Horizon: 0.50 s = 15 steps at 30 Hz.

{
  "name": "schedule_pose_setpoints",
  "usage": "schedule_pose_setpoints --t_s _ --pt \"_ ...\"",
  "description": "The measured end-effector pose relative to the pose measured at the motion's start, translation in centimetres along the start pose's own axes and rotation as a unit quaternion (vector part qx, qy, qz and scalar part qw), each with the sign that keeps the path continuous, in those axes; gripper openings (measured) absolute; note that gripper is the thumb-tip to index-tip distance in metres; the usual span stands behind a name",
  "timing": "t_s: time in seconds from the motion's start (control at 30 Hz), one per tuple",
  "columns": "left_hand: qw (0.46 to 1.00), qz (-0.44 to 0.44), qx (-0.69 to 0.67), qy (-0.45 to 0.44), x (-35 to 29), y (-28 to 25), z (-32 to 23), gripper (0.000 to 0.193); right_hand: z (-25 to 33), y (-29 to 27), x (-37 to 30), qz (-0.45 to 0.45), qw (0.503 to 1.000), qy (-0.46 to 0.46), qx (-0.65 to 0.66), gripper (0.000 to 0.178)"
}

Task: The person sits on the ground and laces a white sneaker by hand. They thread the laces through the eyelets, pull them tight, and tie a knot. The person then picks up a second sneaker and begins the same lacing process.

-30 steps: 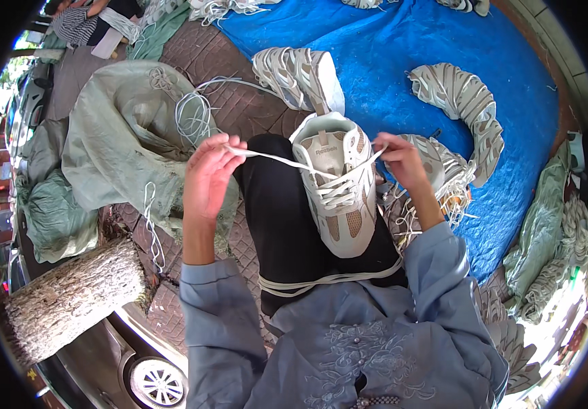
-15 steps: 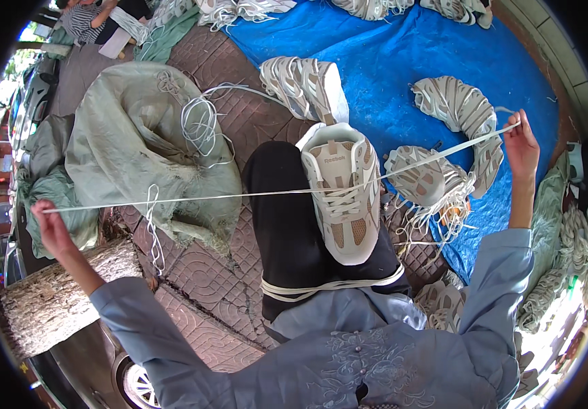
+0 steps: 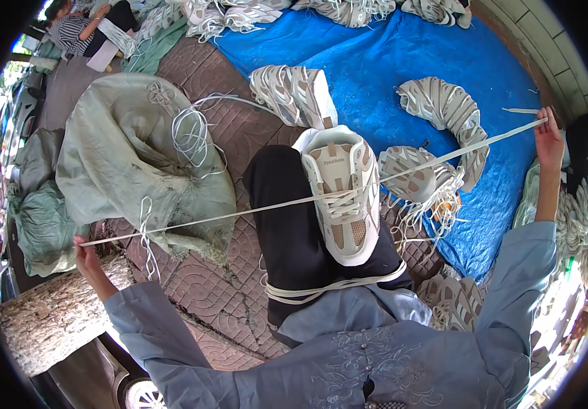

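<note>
A beige and white sneaker rests on my black-trousered lap, its toe toward me. Some lacing crosses its lower tongue. From the sneaker a pale shoelace runs out taut to both sides. At far left my left hand pinches one stretch of it, while my right hand, raised at far right, pinches the other. A short loose lace end sticks out beyond my right fingers. Whether the lace goes through the eyelets at the crossing, I cannot tell. Around my legs lies a pale band.
Nested sneaker uppers curve across a blue tarp, with a bundle of loose laces nearby. Left are a greenish sack, a tangle of white cord and a log. A person sits far back left.
My right hand has moved farther out to the right. My left hand has come inward and nearer to me, so the taut shoelace slants more. The sneaker stays on my lap.
</note>
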<state>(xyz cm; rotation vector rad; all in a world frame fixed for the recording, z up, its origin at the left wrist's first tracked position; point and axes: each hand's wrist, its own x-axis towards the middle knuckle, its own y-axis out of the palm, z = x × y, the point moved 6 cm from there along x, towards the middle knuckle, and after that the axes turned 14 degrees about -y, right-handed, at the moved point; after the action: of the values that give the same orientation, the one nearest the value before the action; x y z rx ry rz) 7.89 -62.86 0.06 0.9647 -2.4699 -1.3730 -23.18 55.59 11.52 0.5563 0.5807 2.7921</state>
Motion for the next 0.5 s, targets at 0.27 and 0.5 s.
schedule_pose_setpoints --t_s 0.27,0.5 --pt "0.966 0.008 0.242 -0.090 1.9 0.3 -4.5 0.021 -2.3 -7.2 2.7 -0.098 0.992 0.007 -0.074 0.038" --pt "0.458 -0.178 0.854 0.173 0.2 15.1 11.0 0.026 -2.7 5.8 2.9 0.108 0.969 0.046 -0.217 0.040"
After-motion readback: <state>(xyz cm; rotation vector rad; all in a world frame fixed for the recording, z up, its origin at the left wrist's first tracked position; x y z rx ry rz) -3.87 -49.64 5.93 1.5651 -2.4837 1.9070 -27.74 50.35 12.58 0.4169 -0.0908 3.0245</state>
